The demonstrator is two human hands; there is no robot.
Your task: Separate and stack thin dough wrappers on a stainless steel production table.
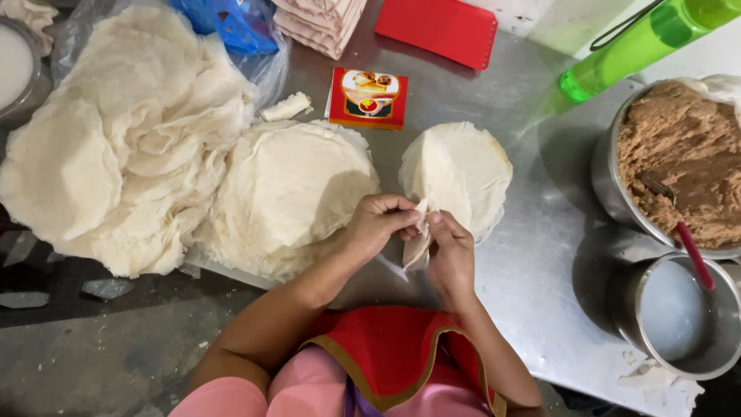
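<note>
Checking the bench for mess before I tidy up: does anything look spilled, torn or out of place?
Small torn wrapper scraps lie on the metal table beside the pot of white liquid. A rolled piece sits alone above the wrapper stack. Nothing looks spilled.

Table [540, 255]: brushed metal, dull sheen. Wrappers [463, 166]: thin, matt, papery dough, edges rough. Pot [610, 193] of filling at right: shiny steel; filling [679, 154] coarse, moist. Bottle [641, 42]: glossy green plastic. Far notebook [440, 27]: smooth red cover.
</note>
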